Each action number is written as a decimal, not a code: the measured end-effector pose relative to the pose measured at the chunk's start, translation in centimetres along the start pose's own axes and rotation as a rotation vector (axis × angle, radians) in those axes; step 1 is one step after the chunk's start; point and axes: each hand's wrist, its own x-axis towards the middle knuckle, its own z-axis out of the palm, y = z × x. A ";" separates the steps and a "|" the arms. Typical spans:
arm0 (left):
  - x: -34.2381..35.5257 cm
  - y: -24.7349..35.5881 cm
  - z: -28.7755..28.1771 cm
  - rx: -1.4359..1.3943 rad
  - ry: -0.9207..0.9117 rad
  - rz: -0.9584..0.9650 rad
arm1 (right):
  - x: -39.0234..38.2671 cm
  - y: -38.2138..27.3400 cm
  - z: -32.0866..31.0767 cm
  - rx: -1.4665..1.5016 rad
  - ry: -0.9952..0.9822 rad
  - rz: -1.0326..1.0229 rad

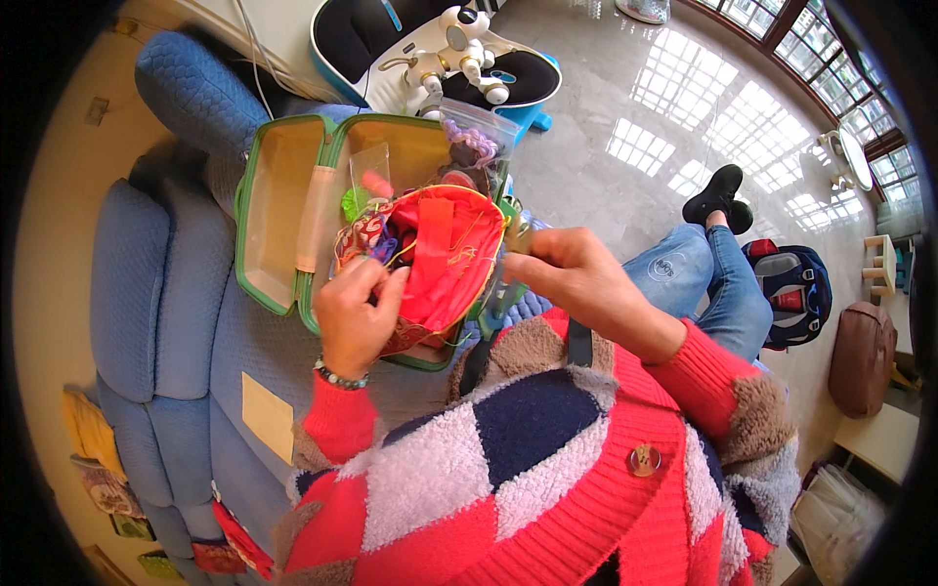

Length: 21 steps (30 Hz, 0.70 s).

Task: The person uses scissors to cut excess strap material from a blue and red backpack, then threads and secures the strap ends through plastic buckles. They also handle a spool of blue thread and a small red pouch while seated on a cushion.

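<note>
A red fabric pouch (445,259) with a gold-trimmed rim gapes open in front of me, resting in a green-edged case (278,230). Dark and purple cords and thin yellow strings lie in its left part. My left hand (357,308) is closed at the pouch's near left rim, fingertips pinched against it. Just past the pouch's right edge, my right hand (576,269) is also closed, thumb against fingers; a small blurred brownish-green thing shows at its fingertips, too unclear to name. Behind the pouch are a green round item (355,202) and a clear bag (479,137) with purple yarn.
The case stands on a blue quilted sofa (249,342), with a cream sheet (267,415) nearer me. A white toy robot dog (454,59) sits on a black-and-white seat beyond. At right are a dark backpack (793,293) and a brown bag (862,359).
</note>
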 end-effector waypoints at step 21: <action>-1.9 0.0 0.0 -0.125 -0.035 0.043 | 1.8 0.8 -1.2 -0.139 -0.079 -0.180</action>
